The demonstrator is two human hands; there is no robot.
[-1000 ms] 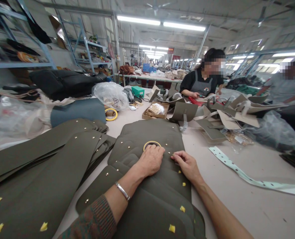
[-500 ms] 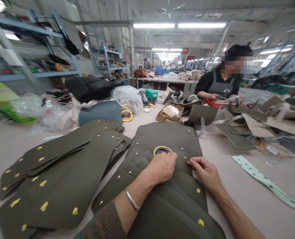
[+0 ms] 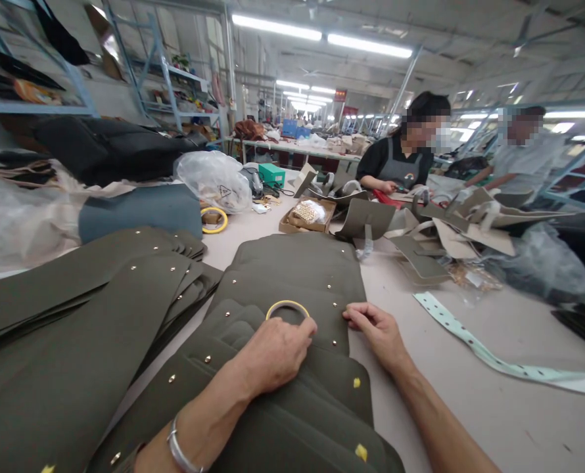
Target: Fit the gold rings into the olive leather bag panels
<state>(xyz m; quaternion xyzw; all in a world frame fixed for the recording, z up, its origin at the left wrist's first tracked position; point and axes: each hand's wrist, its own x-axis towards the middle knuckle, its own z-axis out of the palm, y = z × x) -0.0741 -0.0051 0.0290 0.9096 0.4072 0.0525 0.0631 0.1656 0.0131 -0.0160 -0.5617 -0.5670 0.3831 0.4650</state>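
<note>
My left hand [image 3: 277, 355] is closed around a roll of yellow-edged tape [image 3: 287, 303], resting over a pile of dark olive sheet panels [image 3: 297, 259]. The roll's upper rim shows above my knuckles. Brass-coloured studs [image 3: 334, 304] dot these panels, and small yellow tape bits [image 3: 361, 452] mark the lower right ones. At the pile's right edge, my right hand [image 3: 378, 335] has thumb and forefinger pinched together; whatever lies between them is too small to make out. A second stack of olive panels [image 3: 105, 309] lies to the left.
Another yellow tape roll [image 3: 214, 221] stands by a blue-grey roll [image 3: 139, 213]. Behind the panels is a cardboard box [image 3: 306, 217] of brass parts. A pale green dotted strip [image 3: 474, 345] lies at right. Across the table a co-worker [image 3: 403, 164] handles pieces near bag parts [image 3: 421, 259].
The view has swung right, bringing a second person into sight at the far right. My left hand has drawn slightly nearer to me with the tape roll. My right hand stays at the panel edge.
</note>
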